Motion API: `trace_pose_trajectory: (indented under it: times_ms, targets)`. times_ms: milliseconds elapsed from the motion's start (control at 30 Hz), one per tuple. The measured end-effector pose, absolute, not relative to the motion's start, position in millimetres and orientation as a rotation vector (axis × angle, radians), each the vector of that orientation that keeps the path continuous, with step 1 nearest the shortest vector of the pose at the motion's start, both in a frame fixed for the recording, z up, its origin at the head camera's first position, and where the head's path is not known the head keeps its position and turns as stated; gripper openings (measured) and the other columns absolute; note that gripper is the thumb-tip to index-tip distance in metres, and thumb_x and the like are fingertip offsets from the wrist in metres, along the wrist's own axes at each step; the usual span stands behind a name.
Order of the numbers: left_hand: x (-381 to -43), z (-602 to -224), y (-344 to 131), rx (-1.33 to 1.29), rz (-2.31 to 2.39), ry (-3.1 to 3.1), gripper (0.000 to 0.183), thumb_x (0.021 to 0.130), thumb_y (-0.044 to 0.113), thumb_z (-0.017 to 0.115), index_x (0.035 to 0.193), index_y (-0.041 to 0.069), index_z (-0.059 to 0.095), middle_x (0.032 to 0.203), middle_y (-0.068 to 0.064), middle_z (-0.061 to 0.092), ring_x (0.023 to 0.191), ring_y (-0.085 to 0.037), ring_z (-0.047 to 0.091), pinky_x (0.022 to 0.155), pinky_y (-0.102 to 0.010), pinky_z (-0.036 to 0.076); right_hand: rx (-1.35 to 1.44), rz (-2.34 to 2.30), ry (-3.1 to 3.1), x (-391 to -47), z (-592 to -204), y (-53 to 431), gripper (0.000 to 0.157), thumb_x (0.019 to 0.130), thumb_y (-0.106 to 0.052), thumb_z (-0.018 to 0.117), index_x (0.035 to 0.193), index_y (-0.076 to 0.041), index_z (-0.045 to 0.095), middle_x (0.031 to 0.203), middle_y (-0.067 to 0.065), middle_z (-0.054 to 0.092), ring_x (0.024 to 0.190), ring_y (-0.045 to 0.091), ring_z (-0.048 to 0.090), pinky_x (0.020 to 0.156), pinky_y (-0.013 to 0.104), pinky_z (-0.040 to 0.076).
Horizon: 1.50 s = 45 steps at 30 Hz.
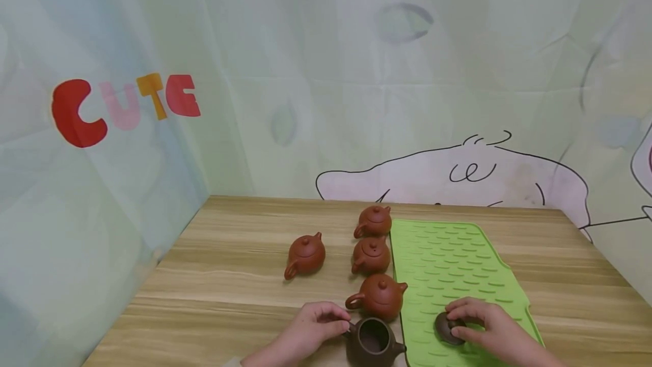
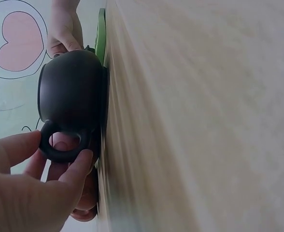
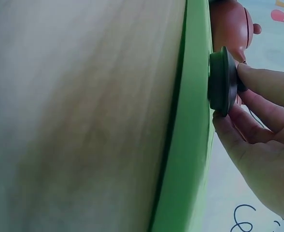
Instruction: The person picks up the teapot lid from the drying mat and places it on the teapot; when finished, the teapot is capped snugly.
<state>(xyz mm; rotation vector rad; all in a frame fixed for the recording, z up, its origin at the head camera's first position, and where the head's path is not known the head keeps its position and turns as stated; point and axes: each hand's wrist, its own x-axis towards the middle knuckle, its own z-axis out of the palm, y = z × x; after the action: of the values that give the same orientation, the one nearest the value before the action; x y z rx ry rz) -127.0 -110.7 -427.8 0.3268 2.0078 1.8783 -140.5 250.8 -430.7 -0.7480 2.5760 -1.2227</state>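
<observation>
A dark brown teapot (image 1: 370,350) without its lid stands on the table at the near edge, its round opening facing up. My left hand (image 1: 317,328) pinches its handle (image 2: 64,153) between thumb and fingers. On the green mat to the right, my right hand (image 1: 481,324) holds the dark teapot lid (image 1: 446,328) by its knob. In the right wrist view the lid (image 3: 222,82) sits level at the mat's surface, thumb and fingers about it. Just beyond the dark pot is a reddish-brown teapot (image 1: 381,298) with its lid on.
Two more reddish-brown teapots, a middle one (image 1: 372,256) and a far one (image 1: 376,221), line the left edge of the green mat (image 1: 438,259). Another teapot (image 1: 307,255) stands apart to the left on the wooden table (image 1: 224,276). A printed curtain (image 1: 285,72) hangs behind.
</observation>
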Motion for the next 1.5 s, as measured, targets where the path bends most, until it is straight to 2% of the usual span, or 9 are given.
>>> trace_pose_trajectory:
  times_ms: [300,733,1000,1267,1500]
  targets:
    - [-127.5,-427.7,-111.5,0.307,1.872,1.998,0.022,0.09,0.003,0.063,0.104,-0.015,0.062,0.091,-0.006,0.069,0.08,-0.008,0.059,0.073,-0.023,0.05,-0.999,-1.22,2.683,-144.4,-424.7,242.4,0.016,0.089,-0.014,0.069,0.102,-0.007,0.07,0.11,0.014,0.065,0.103,-0.004,0.056,0.079,0.018,0.051]
    - [-128.8,-428.5,-112.0,0.309,1.861,1.985,0.023,0.09,0.002,0.063,0.105,-0.016,0.061,0.091,-0.005,0.069,0.08,-0.007,0.059,0.074,-0.024,0.05,-1.113,-1.229,2.693,-144.5,-396.1,211.4,0.015,0.088,-0.017,0.07,0.103,-0.013,0.072,0.11,0.007,0.067,0.105,0.002,0.059,0.079,0.022,0.052]
    - [-129.4,-428.6,-115.0,0.386,1.866,1.964,0.023,0.09,0.009,0.065,0.102,-0.011,0.064,0.089,0.002,0.069,0.081,-0.005,0.061,0.074,-0.023,0.051,-1.217,-1.243,2.588,-139.3,-383.1,184.7,0.014,0.092,-0.022,0.066,0.105,-0.018,0.071,0.113,0.002,0.067,0.105,0.007,0.06,0.079,0.026,0.053]
    - [-128.2,-427.0,-111.5,0.304,1.857,1.987,0.023,0.09,0.003,0.064,0.104,-0.015,0.062,0.09,-0.005,0.069,0.08,-0.008,0.06,0.074,-0.025,0.051,-1.308,-1.233,2.537,-138.6,-379.5,166.9,0.016,0.091,-0.021,0.066,0.106,-0.015,0.07,0.114,0.006,0.066,0.108,0.013,0.06,0.084,0.024,0.051]
    - [-128.5,-428.0,-112.2,0.311,1.846,1.999,0.022,0.091,0.003,0.063,0.104,-0.014,0.062,0.091,-0.005,0.07,0.08,-0.008,0.06,0.075,-0.026,0.051,-1.323,-1.222,2.52,-138.9,-380.9,152.4,0.015,0.092,-0.024,0.065,0.105,-0.018,0.07,0.116,0.005,0.066,0.109,0.015,0.06,0.087,0.026,0.051]
